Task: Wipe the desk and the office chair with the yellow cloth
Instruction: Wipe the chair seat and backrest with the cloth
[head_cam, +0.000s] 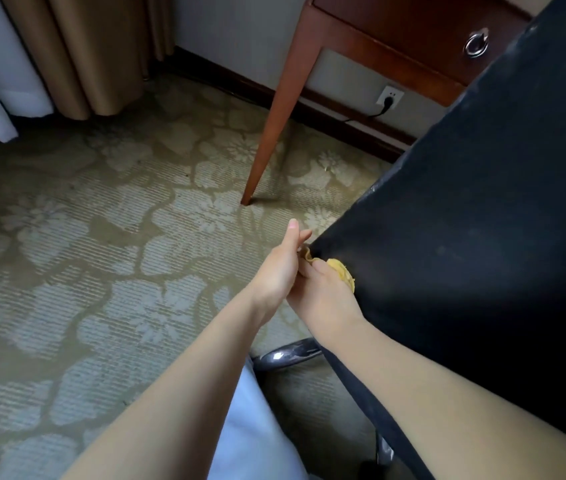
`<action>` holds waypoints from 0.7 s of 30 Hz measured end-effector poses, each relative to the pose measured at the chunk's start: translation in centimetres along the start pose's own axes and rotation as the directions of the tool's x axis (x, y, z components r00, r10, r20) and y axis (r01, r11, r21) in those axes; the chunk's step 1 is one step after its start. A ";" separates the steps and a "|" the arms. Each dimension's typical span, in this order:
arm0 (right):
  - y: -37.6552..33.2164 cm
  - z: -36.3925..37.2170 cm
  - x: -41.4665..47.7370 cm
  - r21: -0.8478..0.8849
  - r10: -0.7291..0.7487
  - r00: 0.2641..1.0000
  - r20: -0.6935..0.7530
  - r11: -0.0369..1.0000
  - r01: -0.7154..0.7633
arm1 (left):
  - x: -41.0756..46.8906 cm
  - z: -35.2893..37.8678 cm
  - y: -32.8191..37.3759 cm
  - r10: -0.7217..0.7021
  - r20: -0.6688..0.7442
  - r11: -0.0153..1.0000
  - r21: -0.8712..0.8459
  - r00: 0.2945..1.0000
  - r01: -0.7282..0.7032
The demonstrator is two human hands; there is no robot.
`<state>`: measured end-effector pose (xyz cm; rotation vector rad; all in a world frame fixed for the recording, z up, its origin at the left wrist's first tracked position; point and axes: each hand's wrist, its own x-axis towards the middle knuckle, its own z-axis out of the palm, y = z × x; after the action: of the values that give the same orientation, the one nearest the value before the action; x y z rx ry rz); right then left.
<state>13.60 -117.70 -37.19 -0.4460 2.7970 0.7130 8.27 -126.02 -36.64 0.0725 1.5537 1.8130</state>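
The cloth (338,269), yellow and bunched into a narrow strip, is held against the lower left corner of the black chair (482,220). Its long axis runs from upper left to lower right along the chair's edge, with one folded end pointed at the corner tip and the other tucked under the knuckles. Most of it is covered by the right grip (326,296), whose fingers are curled round the cloth and pressed onto the dark fabric. The left grip (279,268) is set just beside the right one, touching it, at the cloth's upper end. Its thumb is raised and straight, while the other fingers are hidden behind the palm, so whether the cloth is pinched by it cannot be told.

A chrome base (288,355) is seen below the chair. Beyond it, the wooden table (378,39) is carried on a tapered leg (274,109) that stands on the flowered carpet (101,237). A ring pull (476,43) is fixed to the drawer front. A plug is seated in the wall socket (390,97). Curtains (77,46) are hung at the upper left.
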 end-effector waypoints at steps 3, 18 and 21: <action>-0.3 0.6 -2.9 -0.027 -0.044 0.988 0.147 0.998 0.049 | 0.7 1.4 -0.3 -0.016 0.036 0.996 -0.087 0.999 0.019; 3.2 -8.7 -10.6 -0.067 0.149 0.893 -0.424 0.978 -0.195 | -1.5 0.9 -1.8 -0.019 -0.034 0.993 -0.120 0.999 0.015; 3.3 -11.1 -8.4 -0.087 0.138 0.883 -0.448 0.977 -0.197 | -2.2 -0.1 -2.0 -0.062 0.008 0.991 -0.115 0.998 0.063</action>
<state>18.76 -118.47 -23.83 -0.4367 3.2597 0.9401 10.79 -127.35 -37.54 -0.0265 1.4293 1.8482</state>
